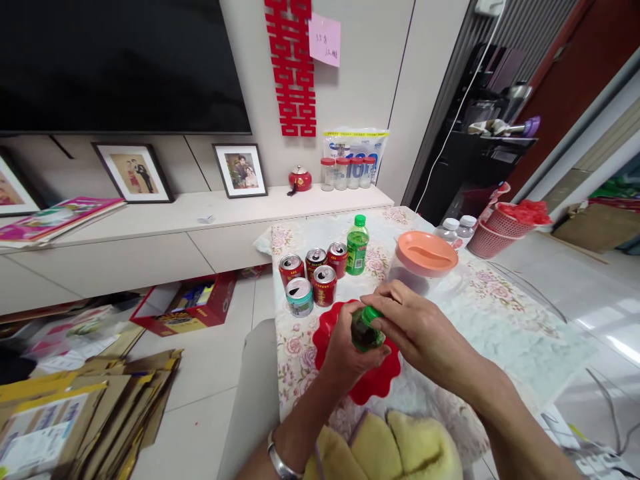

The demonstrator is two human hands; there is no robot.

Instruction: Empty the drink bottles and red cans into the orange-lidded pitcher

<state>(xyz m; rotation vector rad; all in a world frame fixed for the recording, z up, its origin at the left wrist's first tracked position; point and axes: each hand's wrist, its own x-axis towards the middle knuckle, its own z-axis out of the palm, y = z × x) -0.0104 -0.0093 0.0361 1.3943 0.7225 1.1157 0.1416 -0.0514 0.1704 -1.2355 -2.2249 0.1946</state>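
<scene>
Over the red tray (323,337) near the tabletop's (500,340) near edge, the left hand (344,352) wraps its fingers round a bottle (361,332); the right hand's (411,317) close on its cap (371,314). Cans (325,287) crowd the left edge, a green bottle (357,245) and tub (427,252) beyond.

One left hand (345,350) and one right hand (407,313) show. There are two green-capped bottles (361,336), five cans (325,290) (four red, one teal), one red dish (376,385), one orange-lidded container (427,251), two white-capped bottles (467,230), four red-lidded jars (341,177), three framed pictures (134,172), one cut by the edge, one pink note (325,40) and one red pot (301,180).
</scene>
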